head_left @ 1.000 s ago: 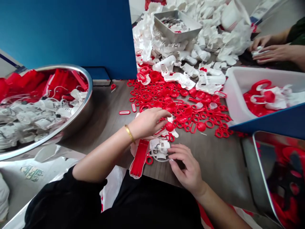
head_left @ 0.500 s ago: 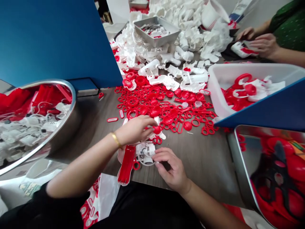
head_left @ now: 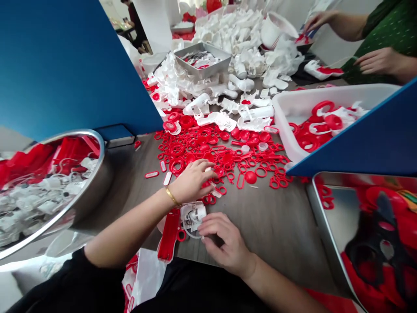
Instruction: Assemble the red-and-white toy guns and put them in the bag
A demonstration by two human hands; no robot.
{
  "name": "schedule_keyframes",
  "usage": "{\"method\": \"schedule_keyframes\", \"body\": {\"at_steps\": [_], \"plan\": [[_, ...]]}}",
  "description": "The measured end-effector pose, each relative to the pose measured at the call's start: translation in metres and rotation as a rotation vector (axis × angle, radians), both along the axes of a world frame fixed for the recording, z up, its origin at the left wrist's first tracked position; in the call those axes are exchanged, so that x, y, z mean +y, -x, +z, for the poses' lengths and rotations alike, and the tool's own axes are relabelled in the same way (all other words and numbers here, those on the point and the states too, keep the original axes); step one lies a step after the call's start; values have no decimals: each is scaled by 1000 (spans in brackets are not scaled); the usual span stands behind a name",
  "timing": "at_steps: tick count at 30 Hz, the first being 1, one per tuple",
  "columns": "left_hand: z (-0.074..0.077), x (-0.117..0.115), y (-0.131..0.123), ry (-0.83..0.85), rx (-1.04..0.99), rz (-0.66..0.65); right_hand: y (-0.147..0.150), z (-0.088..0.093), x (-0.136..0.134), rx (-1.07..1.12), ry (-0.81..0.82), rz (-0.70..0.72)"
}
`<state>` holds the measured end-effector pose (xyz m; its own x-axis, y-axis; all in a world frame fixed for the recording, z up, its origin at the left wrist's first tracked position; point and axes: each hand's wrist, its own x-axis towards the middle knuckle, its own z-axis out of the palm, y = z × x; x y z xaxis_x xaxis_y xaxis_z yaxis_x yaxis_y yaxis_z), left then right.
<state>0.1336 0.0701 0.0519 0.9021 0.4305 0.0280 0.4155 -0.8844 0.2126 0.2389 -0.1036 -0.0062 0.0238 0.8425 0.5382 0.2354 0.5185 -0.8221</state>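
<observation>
Left hand (head_left: 192,182) is curled down at the edge of a big pile of red plastic rings (head_left: 195,148), fingers half closed over a red piece (head_left: 208,184) (can't tell if either hand is really gripping anything). Right hand (head_left: 226,245) is loosely bent, fingertips (head_left: 203,232) just beside a white molded plastic part (head_left: 193,216), which sits on the wood-look table (head_left: 276,217) next to a red plastic strip (head_left: 167,234).

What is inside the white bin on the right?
The white bin holds red plastic rings and white plastic pieces; whatever lies beneath them is covered.
</observation>
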Motion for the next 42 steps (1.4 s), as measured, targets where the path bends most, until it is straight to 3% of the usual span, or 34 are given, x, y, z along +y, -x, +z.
{"method": "schedule_keyframes", "body": {"at_steps": [6, 11, 17, 22, 26, 30, 35, 39, 42], "plan": [[-4, 30, 69, -25, -145, 518, -3, -1, -2, -21, 54, -21], [-13, 28, 102, -11, -157, 660, -5, -2, 0, -18, 70, -27], [-38, 14, 102, 8, -202, 886, -8, 2, -3, -16, -50, -43], [-48, 12, 100, 110, -124, 782, 0, 23, 12, -114, -57, 26], [-46, 14, 107, 174, -103, 691, 11, 32, 34, -259, -84, -66], [-45, 4, 111, 165, -168, 667, 13, 19, 43, -463, 34, -183], [-34, -4, 108, 121, -285, 633, 10, 1, 40, -419, 88, -165], [-12, 22, 81, 52, -292, 558, 10, -4, 41, -317, 83, -149], [-2, 62, 34, -17, -214, 495, 11, -6, 44, -265, 91, -119]]}}
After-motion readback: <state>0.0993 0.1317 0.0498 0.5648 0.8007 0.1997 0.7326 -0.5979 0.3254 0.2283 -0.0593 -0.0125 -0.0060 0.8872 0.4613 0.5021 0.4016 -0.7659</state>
